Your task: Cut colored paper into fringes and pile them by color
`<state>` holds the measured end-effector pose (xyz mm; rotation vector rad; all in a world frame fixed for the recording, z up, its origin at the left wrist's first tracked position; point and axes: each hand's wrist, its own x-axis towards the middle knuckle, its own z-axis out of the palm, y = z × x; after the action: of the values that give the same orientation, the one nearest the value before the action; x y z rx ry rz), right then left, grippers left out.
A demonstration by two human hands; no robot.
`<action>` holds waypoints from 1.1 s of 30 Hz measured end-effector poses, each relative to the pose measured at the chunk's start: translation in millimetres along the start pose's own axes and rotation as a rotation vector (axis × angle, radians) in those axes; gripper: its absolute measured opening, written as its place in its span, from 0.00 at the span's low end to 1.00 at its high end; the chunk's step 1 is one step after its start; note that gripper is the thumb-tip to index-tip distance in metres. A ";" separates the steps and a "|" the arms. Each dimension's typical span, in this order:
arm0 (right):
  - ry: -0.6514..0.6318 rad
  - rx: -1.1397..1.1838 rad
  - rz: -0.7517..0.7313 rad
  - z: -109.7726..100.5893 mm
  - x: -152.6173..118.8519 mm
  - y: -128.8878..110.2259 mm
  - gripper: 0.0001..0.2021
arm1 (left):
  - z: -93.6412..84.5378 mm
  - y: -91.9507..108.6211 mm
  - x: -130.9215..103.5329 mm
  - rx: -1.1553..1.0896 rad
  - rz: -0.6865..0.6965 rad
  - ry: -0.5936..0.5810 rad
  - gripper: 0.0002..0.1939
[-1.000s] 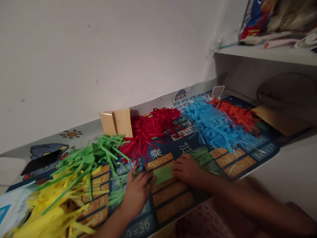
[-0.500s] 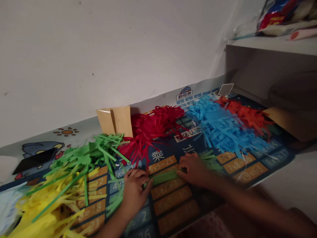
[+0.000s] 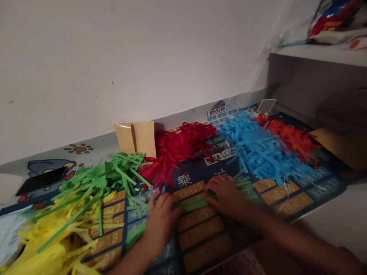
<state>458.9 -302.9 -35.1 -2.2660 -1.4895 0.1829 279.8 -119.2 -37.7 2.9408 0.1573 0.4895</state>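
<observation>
Plainly, the near left corner of the printed mat (image 3: 206,246) is heaped with yellow strips (image 3: 57,235), a pale packet (image 3: 14,233) beside them. Toward the near middle, both hands grasp the green paper (image 3: 195,204), which lies across the mat: the left hand (image 3: 163,215) at the left end of its solid band, the right hand (image 3: 223,194) at the right end. Fingers are bent over it, though blur hides how firmly they press. Holding it at both ends probably keeps the band level and its loose fringe, splayed out past each hand, off to the sides.

Farther off, a green bundle (image 3: 106,175) overlaps the yellow at left, a red bundle (image 3: 183,147) sits mid-mat, then a blue bundle (image 3: 260,149) and an orange-red bundle (image 3: 289,135) at right, seemingly pushed back for working room. Behind the red's left end, a folded tan card (image 3: 145,139) stands upright, likely propped by the wall (image 3: 120,57).
</observation>
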 end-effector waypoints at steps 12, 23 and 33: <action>0.035 -0.317 -0.381 -1.0 7.5 -13.9 0.04 | 4.1 17.7 11.9 0.091 0.092 -0.009 0.02; 0.094 0.034 -0.212 16.4 -7.4 33.2 0.04 | -1.2 -9.2 -6.9 -0.151 0.008 0.010 0.09; -0.028 0.116 0.017 3.4 3.6 20.6 0.05 | 4.7 -9.6 4.2 -0.156 -0.129 -0.109 0.10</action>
<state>476.6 -305.7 -46.3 -2.1929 -1.4354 0.2996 284.5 -109.9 -42.4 2.7740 0.2794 0.3079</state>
